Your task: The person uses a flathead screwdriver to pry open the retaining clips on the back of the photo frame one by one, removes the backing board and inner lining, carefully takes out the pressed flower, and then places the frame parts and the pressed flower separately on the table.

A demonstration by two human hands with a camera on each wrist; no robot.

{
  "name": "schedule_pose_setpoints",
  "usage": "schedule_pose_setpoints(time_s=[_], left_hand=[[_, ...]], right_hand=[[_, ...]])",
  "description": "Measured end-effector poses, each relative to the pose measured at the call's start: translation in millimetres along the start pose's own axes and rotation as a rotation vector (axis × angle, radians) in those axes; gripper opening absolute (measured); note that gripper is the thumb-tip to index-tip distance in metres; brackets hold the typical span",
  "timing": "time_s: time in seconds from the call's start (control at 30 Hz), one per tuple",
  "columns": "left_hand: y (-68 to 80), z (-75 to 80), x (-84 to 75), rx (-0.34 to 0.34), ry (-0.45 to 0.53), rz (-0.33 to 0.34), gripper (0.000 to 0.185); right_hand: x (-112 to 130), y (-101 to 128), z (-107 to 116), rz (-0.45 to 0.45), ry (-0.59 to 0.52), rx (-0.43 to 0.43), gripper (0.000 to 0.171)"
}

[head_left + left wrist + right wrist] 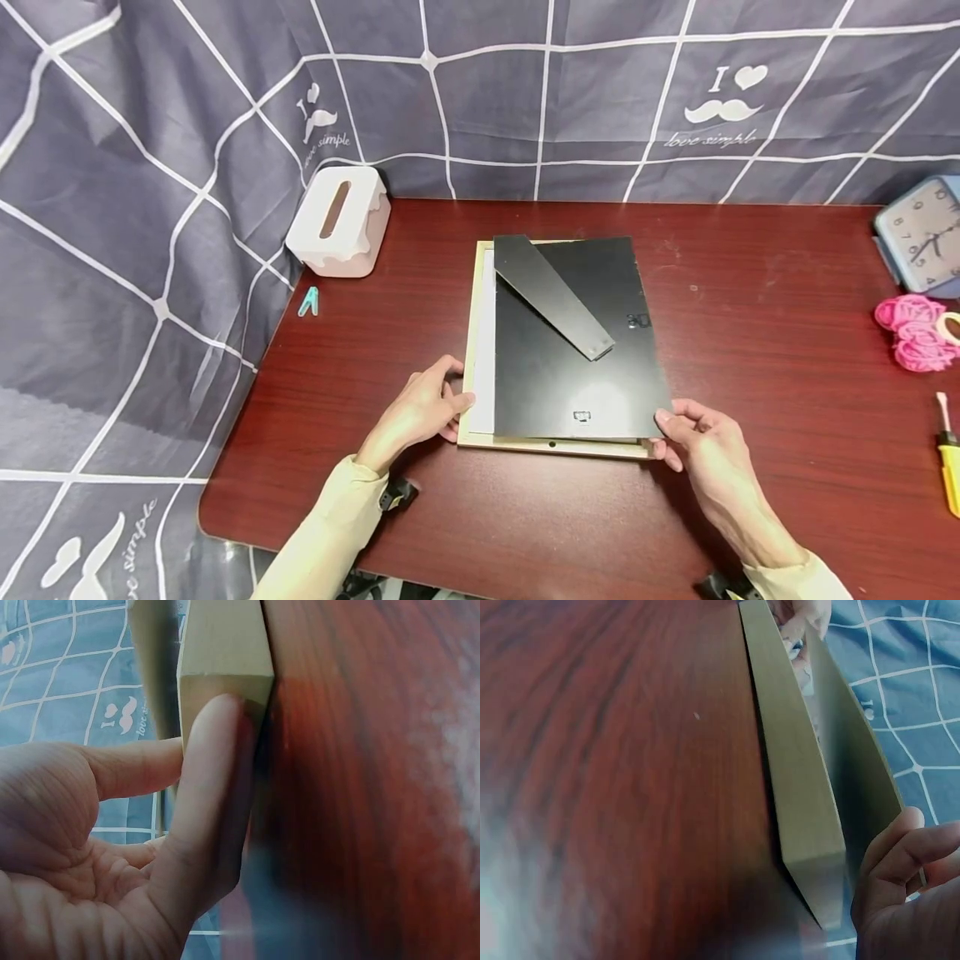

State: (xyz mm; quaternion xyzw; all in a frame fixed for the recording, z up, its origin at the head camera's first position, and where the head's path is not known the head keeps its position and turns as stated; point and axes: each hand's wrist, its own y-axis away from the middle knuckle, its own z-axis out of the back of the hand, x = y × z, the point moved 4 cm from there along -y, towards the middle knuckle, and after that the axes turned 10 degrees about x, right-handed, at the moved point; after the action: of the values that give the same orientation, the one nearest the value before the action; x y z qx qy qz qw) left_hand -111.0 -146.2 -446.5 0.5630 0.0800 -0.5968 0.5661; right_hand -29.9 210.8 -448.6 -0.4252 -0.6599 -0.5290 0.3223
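A pale wooden picture frame lies on the table with its back up. Its black backing board sits askew, lifted at the right and leaving a white strip bare along the left. A black easel leg slants across the board. My left hand grips the frame's lower left corner; in the left wrist view the thumb presses on the wood. My right hand pinches the board's lower right corner. In the right wrist view a gap separates the board from the frame.
A white tissue box stands at the back left, with a teal clip in front of it. Along the right lie a blue clock, pink flower-like things and a yellow-handled screwdriver. A grey curtain hangs behind.
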Motion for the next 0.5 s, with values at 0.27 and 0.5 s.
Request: schedule_pose_setpoints(time_s=[0.27,0.5], left_hand=[[0.8,0.8,1.0,0.003,0.011,0.008,0.04],[1.4,1.0,0.7,0.002,-0.013,0.002,0.04]], right_hand=[[13.7,6.0,24.8,0.121,-0.054,-0.001,0.025],[24.6,7.4,65.6,0.205,-0.155,-0.044,0.03]])
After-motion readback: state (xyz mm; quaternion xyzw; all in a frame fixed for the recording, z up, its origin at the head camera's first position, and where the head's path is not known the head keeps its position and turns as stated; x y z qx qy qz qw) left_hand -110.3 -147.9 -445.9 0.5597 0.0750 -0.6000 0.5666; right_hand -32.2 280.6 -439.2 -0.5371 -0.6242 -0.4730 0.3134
